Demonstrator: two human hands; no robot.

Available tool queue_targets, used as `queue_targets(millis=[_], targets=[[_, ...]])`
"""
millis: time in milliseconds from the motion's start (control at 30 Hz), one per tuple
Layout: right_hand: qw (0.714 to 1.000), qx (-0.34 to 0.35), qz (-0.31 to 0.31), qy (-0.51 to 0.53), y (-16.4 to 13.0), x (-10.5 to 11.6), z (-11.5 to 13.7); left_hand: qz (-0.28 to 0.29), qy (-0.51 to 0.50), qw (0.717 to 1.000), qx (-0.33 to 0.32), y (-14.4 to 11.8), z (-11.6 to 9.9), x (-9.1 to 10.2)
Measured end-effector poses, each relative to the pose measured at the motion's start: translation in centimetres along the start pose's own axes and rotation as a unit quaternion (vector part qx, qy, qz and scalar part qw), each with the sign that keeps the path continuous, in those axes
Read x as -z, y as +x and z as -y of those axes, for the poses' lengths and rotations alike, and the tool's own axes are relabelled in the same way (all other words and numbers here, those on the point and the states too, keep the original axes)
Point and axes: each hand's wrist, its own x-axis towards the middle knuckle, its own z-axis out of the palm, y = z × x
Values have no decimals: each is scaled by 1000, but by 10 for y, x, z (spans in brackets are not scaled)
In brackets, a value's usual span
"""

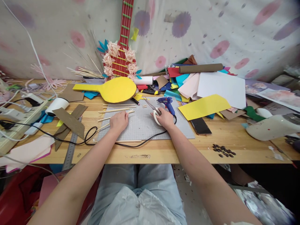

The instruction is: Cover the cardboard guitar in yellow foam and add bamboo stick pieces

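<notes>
Scissors (153,110) with white handles lie on the grey cutting mat (140,125) near the middle of the wooden table (234,140), their blades pointing toward the far edge, as the right hand (165,118) closes its fingers through and around the handles. The left hand (119,121) rests at the mat's left edge, fingers curled down onto thin wooden sticks (116,110); whether it actually grips one cannot be told. A blue glue gun (167,103) sits just beyond the right hand, its black cord looping along the near edge. A yellow paddle-shaped cutout (112,89) lies past the mat, and a red cardboard guitar (122,47) leans against the flowered cloth behind. A black phone (200,126) rests right of the mat, beside sheets of coloured paper (201,90).
</notes>
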Motion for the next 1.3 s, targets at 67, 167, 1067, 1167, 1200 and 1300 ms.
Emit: queue_targets(millis=[67,167,1067,1167,1200,1300], targets=[[1000,-6,-5,1,-1,-1,0,-13,-15,1000,6,0,1,1],[1000,-9,-12,-5,-2,-2,-1,-41,-40,998,18,-2,3,2],[987,157,-3,-18,-13,-4,21,-101,-115,988,-6,-10,2,5],[981,194,5,-19,-13,-10,31,-116,-122,985,-17,-10,0,7],[979,202,9,-19,-13,-13,35,-120,-127,984,-27,-9,0,8],[977,209,28,-13,-15,-18,48,-123,-143,980,-58,-6,-1,9]])
